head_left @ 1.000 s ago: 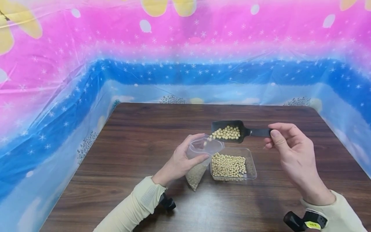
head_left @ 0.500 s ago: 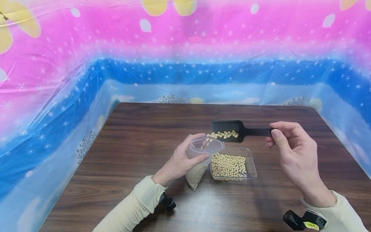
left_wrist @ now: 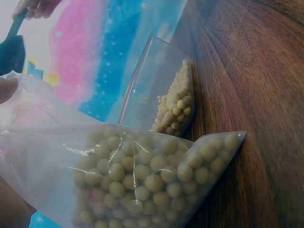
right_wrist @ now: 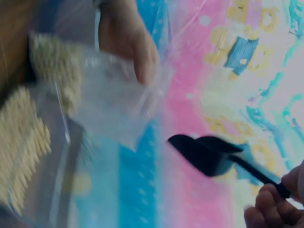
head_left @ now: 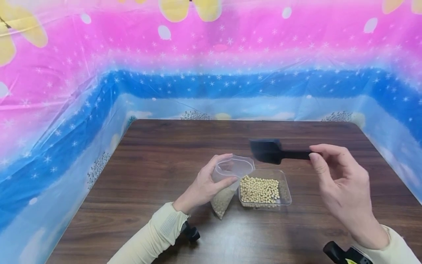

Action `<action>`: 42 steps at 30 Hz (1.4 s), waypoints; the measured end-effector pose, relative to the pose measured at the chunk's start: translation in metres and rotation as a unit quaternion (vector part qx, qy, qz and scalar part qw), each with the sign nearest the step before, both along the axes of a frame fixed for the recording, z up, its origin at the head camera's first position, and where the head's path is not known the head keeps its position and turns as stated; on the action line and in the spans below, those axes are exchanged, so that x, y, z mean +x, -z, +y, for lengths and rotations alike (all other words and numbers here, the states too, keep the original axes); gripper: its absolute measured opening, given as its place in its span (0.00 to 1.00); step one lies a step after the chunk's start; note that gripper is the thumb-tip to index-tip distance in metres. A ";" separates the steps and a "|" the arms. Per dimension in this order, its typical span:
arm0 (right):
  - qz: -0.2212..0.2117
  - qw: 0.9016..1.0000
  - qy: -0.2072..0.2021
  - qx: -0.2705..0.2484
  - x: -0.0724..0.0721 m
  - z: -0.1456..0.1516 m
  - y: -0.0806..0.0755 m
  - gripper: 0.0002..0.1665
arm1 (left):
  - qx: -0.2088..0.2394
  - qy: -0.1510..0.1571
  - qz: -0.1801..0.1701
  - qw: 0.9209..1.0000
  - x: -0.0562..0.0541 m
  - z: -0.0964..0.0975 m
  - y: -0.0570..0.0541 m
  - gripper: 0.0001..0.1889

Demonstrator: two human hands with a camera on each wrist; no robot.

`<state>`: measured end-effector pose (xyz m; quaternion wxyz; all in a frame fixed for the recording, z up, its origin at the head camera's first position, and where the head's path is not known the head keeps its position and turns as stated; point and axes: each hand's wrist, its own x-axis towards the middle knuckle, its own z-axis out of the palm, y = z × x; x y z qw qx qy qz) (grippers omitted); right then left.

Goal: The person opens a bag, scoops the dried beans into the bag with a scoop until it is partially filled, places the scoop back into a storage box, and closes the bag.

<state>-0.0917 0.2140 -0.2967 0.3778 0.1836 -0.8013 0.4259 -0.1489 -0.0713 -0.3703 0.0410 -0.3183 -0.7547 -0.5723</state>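
Observation:
My left hand (head_left: 206,181) grips a clear plastic bag (head_left: 222,200) near its top, thumb and fingers spreading the mouth wide. Pale round beans fill the lower part of the bag (left_wrist: 142,175), whose bottom corner meets the table in the left wrist view. My right hand (head_left: 343,183) pinches the handle end of a black scoop (head_left: 267,151) between thumb and fingers. The scoop hovers up and to the right of the bag's mouth, and no beans show in it. Just right of the bag stands a clear plastic box (head_left: 286,187) with more beans (head_left: 258,189).
Dark wood-grain table (head_left: 158,146) lies under everything. A printed pink and blue cloth (head_left: 211,84) rises behind the table and along both sides. Below the left wrist hangs a black camera (head_left: 191,233), close over the tabletop.
The last beans have slid from the scoop into the bag. My right hand has drawn the scoop slightly right, away from the bag's mouth. The left hand keeps its hold.

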 end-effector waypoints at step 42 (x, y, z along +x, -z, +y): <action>-0.436 0.894 -0.066 -0.084 -0.052 0.031 0.121 0.20 | 0.015 0.019 -0.002 1.000 -0.010 -0.001 0.019 0.31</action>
